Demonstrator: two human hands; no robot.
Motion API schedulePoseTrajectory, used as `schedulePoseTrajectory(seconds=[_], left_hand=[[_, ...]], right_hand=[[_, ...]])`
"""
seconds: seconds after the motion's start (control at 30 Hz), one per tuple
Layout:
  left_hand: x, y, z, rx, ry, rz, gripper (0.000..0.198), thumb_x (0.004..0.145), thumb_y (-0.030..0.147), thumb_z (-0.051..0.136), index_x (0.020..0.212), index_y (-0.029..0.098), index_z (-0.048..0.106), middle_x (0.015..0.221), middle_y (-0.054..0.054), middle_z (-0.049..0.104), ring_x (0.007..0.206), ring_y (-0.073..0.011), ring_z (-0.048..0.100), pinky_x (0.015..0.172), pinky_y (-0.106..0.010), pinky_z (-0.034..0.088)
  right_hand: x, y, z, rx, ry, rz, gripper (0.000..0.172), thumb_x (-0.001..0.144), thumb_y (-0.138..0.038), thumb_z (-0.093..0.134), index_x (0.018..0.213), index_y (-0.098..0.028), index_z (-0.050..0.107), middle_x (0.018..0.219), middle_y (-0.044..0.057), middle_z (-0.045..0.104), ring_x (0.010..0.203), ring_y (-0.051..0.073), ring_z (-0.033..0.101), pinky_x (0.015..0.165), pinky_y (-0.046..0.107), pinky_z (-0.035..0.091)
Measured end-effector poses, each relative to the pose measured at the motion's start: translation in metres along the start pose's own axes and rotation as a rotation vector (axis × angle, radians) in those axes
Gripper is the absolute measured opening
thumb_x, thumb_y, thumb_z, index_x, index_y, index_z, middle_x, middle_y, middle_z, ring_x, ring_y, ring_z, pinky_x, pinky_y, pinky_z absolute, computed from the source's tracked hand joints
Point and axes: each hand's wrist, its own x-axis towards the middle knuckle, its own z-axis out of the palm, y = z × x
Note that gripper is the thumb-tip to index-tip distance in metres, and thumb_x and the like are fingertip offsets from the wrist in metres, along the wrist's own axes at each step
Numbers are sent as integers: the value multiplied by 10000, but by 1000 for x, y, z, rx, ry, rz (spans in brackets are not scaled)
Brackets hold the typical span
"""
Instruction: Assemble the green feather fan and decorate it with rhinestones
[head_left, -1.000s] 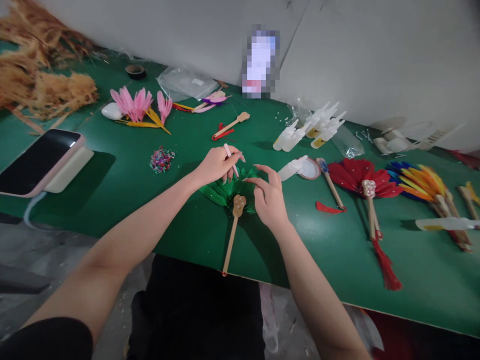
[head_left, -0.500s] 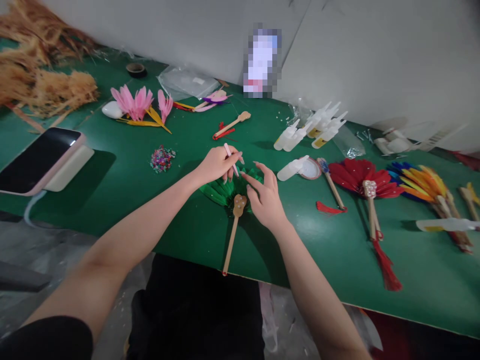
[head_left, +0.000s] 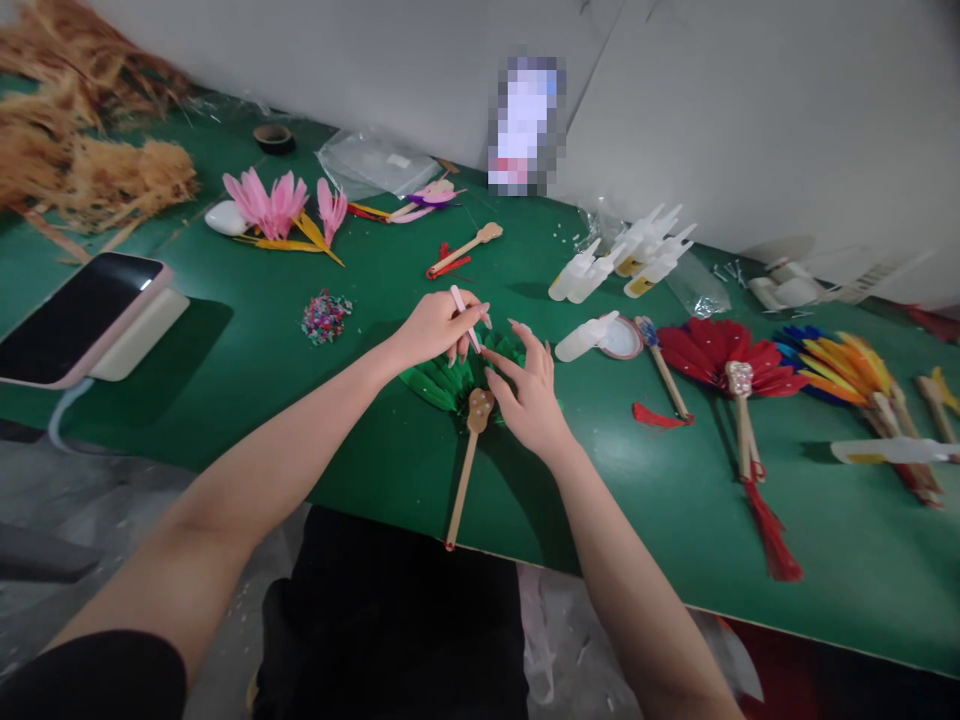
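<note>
A green feather fan (head_left: pixel 439 385) with a pale wooden handle lies on the green table, its handle end at the front edge. Above its upper feathers, my left hand (head_left: pixel 439 328) is closed on a thin pink tool (head_left: pixel 465 318) whose tip points down at the feathers. My right hand (head_left: pixel 531 395) rests over the fan's right side, fingers apart, the index fingertip close to the tool's tip. Whether anything lies under that fingertip is too small to tell. White dots show on the fan's wooden centre.
Left are a pile of colourful bits (head_left: pixel 326 317), a phone on a stand (head_left: pixel 79 320) and pink feathers (head_left: pixel 270 205). Small glue bottles (head_left: pixel 649 250) stand behind; one lies by a round lid (head_left: pixel 621 337). Right are a red feather fan (head_left: pixel 697 355) and yellow feathers (head_left: pixel 851 365).
The pink tool and the fingers of both hands have shifted very slightly. The green fan lies in the same place.
</note>
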Motion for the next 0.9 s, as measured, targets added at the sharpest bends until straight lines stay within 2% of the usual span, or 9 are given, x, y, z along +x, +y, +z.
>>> schedulePoseTrajectory(seconds=[0.1, 0.3, 0.43, 0.6, 0.73, 0.9], left_hand=[[0, 0, 0, -8, 4, -4, 270, 967, 307, 442, 887, 130, 631, 472, 17, 602, 358, -76, 537, 413, -165, 424], [1, 0, -2, -58, -8, -21, 248, 966, 285, 453, 882, 129, 627, 460, 22, 596, 345, -75, 531, 408, -166, 420], [2, -2, -3, -88, -35, -39, 245, 962, 296, 476, 858, 132, 626, 466, 16, 606, 349, -77, 539, 409, -170, 426], [5, -6, -2, -165, -26, -62, 245, 965, 303, 476, 846, 140, 615, 467, 15, 603, 355, -85, 547, 401, -179, 442], [6, -6, -2, -215, -22, -65, 245, 965, 306, 478, 849, 139, 617, 456, 17, 594, 341, -90, 528, 374, -186, 436], [5, -3, -3, -241, -13, -46, 241, 964, 278, 478, 825, 136, 615, 438, 17, 587, 312, -85, 500, 344, -180, 405]], right_hand=[[0, 0, 0, -3, 10, -2, 326, 939, -311, 448, 1155, -257, 686, 1480, 97, 398, 1416, 334, 330, 1144, 645, 219], [0, 0, -1, -8, 2, -6, 339, 938, -295, 447, 1162, -223, 691, 1481, 135, 387, 1422, 342, 320, 1150, 636, 206], [2, 5, 1, 18, 41, -31, 301, 900, -334, 542, 1140, -235, 695, 1461, 144, 415, 1408, 335, 350, 1142, 637, 216], [10, 8, 6, 84, 150, -5, 192, 838, -357, 658, 970, -242, 734, 1371, 135, 521, 1337, 316, 457, 1151, 634, 203], [19, 3, 9, 98, 186, 19, 101, 829, -329, 676, 852, -254, 739, 1306, 107, 581, 1280, 295, 518, 1145, 630, 233], [25, -3, 13, 106, 213, 43, 105, 825, -295, 679, 755, -232, 725, 1214, 106, 628, 1205, 284, 572, 1152, 630, 217]])
